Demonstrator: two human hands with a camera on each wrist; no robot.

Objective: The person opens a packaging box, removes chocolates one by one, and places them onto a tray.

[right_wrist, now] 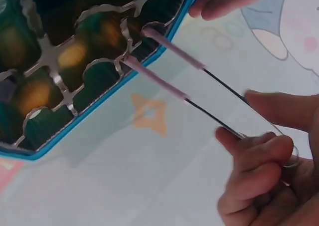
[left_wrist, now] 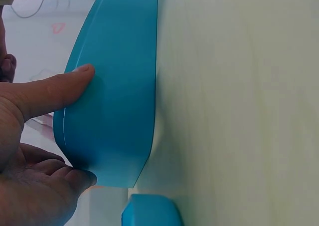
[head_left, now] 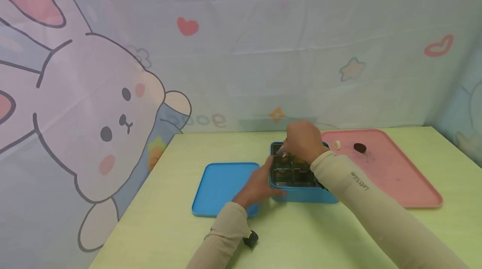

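Note:
A blue box [head_left: 305, 194] with a dark divided insert sits on the table. My left hand [head_left: 257, 183] grips its near left corner, the thumb on the front wall [left_wrist: 119, 86] in the left wrist view. Above the box, my right hand [head_left: 304, 139] holds a pair of thin metal tongs [right_wrist: 174, 50] with pink-coated tips. Those tips stand apart at a compartment along the box's edge in the right wrist view. Blurred orange-yellow pieces [right_wrist: 72, 54] lie in some compartments. Whether the tongs hold anything cannot be made out.
A flat blue lid [head_left: 226, 185] lies left of the box on the pale table [head_left: 162, 227]. On the right, a pink tray [head_left: 395, 177] bears a dark oval piece [head_left: 360, 147] and a small pale piece [head_left: 337, 145]. A printed cloth [head_left: 263, 72] hangs behind the table.

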